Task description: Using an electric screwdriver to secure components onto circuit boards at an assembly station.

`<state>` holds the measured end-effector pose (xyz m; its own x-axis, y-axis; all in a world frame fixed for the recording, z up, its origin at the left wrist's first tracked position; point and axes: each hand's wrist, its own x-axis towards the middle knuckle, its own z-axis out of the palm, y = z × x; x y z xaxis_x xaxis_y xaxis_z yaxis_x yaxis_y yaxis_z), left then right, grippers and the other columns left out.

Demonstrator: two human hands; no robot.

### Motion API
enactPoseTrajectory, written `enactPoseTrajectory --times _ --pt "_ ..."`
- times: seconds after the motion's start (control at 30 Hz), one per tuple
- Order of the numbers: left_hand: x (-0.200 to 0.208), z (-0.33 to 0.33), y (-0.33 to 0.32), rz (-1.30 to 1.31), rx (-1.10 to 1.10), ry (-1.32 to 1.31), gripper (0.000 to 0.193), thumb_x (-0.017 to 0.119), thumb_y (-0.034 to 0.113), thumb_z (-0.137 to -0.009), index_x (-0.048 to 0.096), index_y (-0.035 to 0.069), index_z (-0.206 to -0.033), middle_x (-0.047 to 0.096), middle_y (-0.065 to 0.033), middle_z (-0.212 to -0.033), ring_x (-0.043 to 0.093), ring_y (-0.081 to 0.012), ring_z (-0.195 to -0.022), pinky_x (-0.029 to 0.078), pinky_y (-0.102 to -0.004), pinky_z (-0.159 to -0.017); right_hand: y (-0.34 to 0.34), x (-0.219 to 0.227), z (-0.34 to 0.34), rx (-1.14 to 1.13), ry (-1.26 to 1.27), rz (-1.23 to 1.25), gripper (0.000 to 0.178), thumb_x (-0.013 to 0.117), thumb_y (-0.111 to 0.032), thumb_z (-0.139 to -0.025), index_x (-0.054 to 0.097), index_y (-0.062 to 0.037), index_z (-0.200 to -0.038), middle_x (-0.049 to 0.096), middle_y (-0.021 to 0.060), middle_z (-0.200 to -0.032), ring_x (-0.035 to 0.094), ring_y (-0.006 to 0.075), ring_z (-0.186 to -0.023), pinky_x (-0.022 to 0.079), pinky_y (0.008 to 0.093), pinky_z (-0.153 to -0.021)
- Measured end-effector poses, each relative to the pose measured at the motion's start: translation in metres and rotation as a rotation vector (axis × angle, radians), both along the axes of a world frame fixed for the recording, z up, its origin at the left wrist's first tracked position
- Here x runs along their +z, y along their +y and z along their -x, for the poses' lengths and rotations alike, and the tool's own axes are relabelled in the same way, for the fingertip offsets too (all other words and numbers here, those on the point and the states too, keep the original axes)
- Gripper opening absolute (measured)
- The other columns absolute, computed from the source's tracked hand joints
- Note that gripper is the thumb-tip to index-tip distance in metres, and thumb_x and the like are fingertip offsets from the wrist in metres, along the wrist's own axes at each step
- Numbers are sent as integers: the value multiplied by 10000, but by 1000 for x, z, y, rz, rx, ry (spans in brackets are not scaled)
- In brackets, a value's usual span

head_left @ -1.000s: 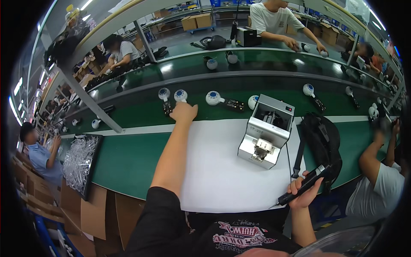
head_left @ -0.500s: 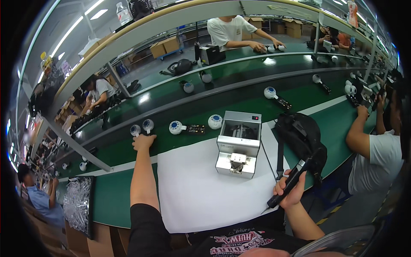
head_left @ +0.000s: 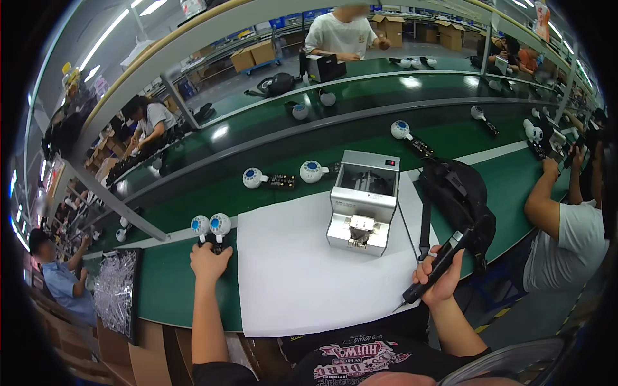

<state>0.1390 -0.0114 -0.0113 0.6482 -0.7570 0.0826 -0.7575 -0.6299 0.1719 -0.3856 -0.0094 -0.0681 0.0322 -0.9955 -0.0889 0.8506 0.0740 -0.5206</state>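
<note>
My left hand (head_left: 210, 262) is closed around the dark lower ends of two white ball-headed devices, the left one (head_left: 200, 225) and the right one (head_left: 220, 224), over the green bench left of the white sheet. Each ball has a ring of blue dots on its face. Closed round a black electric screwdriver (head_left: 441, 266) is my right hand (head_left: 440, 288); the thin bit points down-left, near the sheet's right edge. Between the hands, a silver screw feeder (head_left: 364, 201) stands on the white sheet (head_left: 293, 270).
More ball-headed devices (head_left: 253, 178) with dark boards lie on the green conveyor (head_left: 360, 132) ahead. A black bag (head_left: 454, 193) lies right of the feeder. At the far left is a tray of clear plastic pieces (head_left: 116, 296). A co-worker (head_left: 566, 238) sits at the right.
My left hand has drawn the two ball-headed devices back from the conveyor toward me. Devices on the conveyor have shifted left. The right hand keeps the screwdriver in nearly the same place.
</note>
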Motion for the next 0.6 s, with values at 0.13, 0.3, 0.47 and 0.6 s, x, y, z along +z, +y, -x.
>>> enactPoseTrajectory --times 0.13,0.3,0.47,0.6 --pt "-9 15 6 329 -318 -405 655 815 339 -733 608 -10 -1247 511 -279 -1394 495 -451 -1275 376 -481 -1114 1 3 -5 -22 23 -33 669 304 -724 -1001 551 -112 -1109 519 43 -640 505 193 -498 470 391 -546" --pt "-8 -12 -46 237 -550 -196 652 835 207 -701 598 -9 -1269 577 -242 -1284 538 -419 -1211 432 -468 -1045 6 8 -8 -27 52 -40 677 305 -721 -1002 556 -105 -1129 518 46 -645 495 188 -498 466 388 -544" --pt "29 69 -48 118 -614 -13 598 841 261 -704 644 -18 -1195 619 -218 -1120 599 -402 -1081 502 -455 -913 7 18 -14 -54 90 -55 690 304 -720 -1003 558 -97 -1157 522 49 -658 488 184 -501 466 382 -552" --pt "27 135 -44 -2 -689 294 556 854 350 -707 684 -4 -1101 625 -207 -1027 639 -404 -953 529 -457 -840 4 36 -31 46 118 172 722 314 -744 -988 534 -93 -1209 542 54 -683 507 187 -515 476 378 -575"
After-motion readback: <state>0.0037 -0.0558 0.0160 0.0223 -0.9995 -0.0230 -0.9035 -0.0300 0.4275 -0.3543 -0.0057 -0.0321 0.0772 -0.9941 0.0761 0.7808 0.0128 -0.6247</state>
